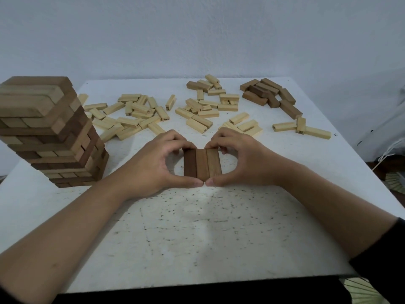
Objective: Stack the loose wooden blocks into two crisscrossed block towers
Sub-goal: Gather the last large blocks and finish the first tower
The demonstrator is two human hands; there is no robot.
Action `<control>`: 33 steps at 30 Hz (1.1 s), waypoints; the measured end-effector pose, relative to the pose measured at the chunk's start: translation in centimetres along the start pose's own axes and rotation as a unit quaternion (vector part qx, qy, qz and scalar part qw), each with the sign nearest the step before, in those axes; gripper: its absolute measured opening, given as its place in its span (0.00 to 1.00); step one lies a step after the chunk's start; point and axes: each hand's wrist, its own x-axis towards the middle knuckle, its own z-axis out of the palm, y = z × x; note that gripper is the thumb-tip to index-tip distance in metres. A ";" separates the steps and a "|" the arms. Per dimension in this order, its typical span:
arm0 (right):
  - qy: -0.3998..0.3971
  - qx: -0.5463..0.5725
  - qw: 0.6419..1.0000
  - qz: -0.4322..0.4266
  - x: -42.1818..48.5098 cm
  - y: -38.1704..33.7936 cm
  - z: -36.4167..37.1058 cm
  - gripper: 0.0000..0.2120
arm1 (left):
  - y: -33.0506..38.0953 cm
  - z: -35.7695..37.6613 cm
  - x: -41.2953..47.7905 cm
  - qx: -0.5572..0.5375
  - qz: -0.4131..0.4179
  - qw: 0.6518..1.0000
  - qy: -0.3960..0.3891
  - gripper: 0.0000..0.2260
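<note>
- Now the row of three brown blocks [202,164] lies flat at the middle of the tabletop [219,227], long sides touching, ends pointing towards us and away. We judge it the base layer of the second tower.
- Our left hand [153,165] and right hand [240,164] each pinch this row lengthwise: thumbs press on the near ends with their tips meeting, and curled fingers sit on the far ends.
- To square it well, we should squeeze evenly from both ends until the ends come flush, then close the sides so no gap is left. A skewed base would likely tilt every layer above.
- We should let go gently, lifting straight off, so nothing slides.
- Next we need three blocks laid crosswise. The dark loose blocks [269,95] lie at the far right, and the pale loose blocks [142,115] are scattered across the far side.
- The tall tower [50,132] stands at the left edge, well apart from the row; our left forearm should steer wide of it.
</note>
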 end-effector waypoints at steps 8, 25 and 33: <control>0.106 -0.036 0.988 -0.109 0.0 -0.3 0.2 0.33 | 0.7 -0.5 -0.6 0.052 0.087 0.991 0.088 0.33; 0.194 -0.076 0.961 -0.184 1.6 -7.4 -6.4 0.31 | 8.0 -8.9 -3.0 0.218 0.169 0.939 0.204 0.30; 0.215 -0.055 0.953 -0.208 4.8 -12.1 -7.9 0.32 | 9.1 -15.7 -4.2 0.242 0.163 0.936 0.197 0.32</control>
